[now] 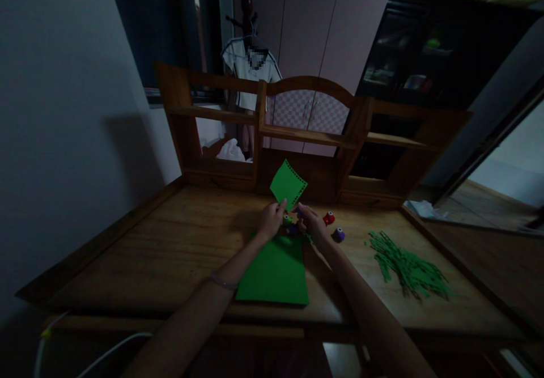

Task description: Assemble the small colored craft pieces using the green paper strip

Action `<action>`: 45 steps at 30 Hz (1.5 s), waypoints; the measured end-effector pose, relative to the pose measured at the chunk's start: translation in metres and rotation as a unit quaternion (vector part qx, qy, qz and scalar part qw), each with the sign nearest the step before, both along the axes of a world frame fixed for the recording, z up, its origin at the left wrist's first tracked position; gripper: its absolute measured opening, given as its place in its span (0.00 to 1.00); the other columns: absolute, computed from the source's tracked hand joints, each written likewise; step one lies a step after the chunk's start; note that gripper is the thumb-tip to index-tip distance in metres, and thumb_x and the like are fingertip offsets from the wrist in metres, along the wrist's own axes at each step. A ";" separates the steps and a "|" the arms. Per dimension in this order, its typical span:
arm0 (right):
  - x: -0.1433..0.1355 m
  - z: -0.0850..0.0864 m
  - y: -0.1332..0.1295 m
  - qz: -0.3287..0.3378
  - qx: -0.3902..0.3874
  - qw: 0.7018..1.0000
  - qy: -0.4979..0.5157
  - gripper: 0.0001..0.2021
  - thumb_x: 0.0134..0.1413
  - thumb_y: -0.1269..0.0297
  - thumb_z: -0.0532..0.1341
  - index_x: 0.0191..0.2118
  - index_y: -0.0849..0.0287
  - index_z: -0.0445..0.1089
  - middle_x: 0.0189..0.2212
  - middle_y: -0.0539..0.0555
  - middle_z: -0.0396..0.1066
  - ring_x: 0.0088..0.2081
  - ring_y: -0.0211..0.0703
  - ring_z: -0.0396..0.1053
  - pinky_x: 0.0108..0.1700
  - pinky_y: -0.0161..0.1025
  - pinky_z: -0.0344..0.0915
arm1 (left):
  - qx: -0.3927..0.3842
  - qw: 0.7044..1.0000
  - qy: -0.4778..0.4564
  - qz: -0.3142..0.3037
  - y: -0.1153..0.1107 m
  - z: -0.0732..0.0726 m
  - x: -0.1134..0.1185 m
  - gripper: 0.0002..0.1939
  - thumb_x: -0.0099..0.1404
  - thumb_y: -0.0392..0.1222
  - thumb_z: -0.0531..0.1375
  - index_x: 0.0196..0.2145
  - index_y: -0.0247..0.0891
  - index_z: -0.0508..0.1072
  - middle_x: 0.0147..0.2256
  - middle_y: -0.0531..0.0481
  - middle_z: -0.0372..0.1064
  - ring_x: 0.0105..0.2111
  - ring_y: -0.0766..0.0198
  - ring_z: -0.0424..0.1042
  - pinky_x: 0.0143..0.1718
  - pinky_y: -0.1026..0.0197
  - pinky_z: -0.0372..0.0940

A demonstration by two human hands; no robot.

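Note:
My left hand point(272, 219) pinches the lower corner of a small green sheet point(288, 184). The sheet stands up diagonally, with a row of small dark notches or holes along its right-hand edges. Beside that corner, my right hand point(313, 222) is closed, with a small purple object point(300, 212) at its fingertips; its exact kind is too dark to make out. Under both hands lie a small green-and-white piece point(287, 219) and another purple piece point(292, 229), partly covered. A larger green sheet or stack point(276, 270) rests flat on the desk below my wrists.
Right of my hand sit a small red piece point(329, 218) and a purple piece point(339, 234), both with white tops. A heap of green strips point(408, 267) lies farther right on the wooden desk point(170, 253). A wooden shelf unit point(306, 134) borders the back.

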State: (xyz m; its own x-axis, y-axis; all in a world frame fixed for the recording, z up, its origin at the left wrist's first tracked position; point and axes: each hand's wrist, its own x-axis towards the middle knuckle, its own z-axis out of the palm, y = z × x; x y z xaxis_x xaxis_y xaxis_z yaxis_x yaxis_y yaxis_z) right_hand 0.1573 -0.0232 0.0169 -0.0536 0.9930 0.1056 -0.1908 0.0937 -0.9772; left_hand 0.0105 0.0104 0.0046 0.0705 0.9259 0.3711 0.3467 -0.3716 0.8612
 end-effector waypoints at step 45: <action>-0.001 0.004 -0.002 0.052 -0.064 0.995 0.058 0.23 0.41 0.40 0.60 0.28 0.58 0.61 0.16 0.44 0.54 0.14 0.29 0.47 0.16 0.31 0.43 | 0.066 0.996 0.053 0.008 -0.003 0.001 0.005 0.26 0.64 0.59 0.46 0.22 0.36 0.65 0.20 0.51 0.64 0.22 0.66 0.63 0.24 0.65 0.51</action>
State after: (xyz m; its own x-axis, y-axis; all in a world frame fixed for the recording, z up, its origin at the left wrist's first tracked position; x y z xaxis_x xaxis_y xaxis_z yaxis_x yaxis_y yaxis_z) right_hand 0.1560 -0.0251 0.0207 -0.1512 0.9884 -0.0106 -0.3055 -0.0569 -0.9505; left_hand 0.0154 0.0070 0.0059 0.1016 0.8713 0.4802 0.4393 -0.4723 0.7641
